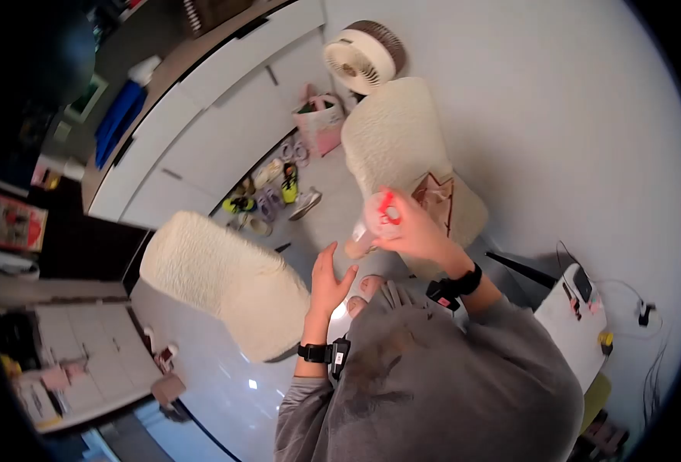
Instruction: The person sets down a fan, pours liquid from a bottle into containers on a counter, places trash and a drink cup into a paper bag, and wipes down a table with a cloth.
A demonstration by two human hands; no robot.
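left fingers (325,262) extended, right fingers (409,212) curled

White drawers (221,115) stretched across the upper left toward a plain pale wall (564,131), with a round fan (356,63) near their far end. Two fleecy cream chairs (202,258) stood on a glossy light floor (221,393), where small bright reflections (253,383) showed. A white table (575,339) stood near the wall at right, a white cabinet (102,366) at lower left.

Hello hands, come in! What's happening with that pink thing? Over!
Right hand gripping pinkish container, red on it. Left hand open, empty, close by. No obstacle seen between them.
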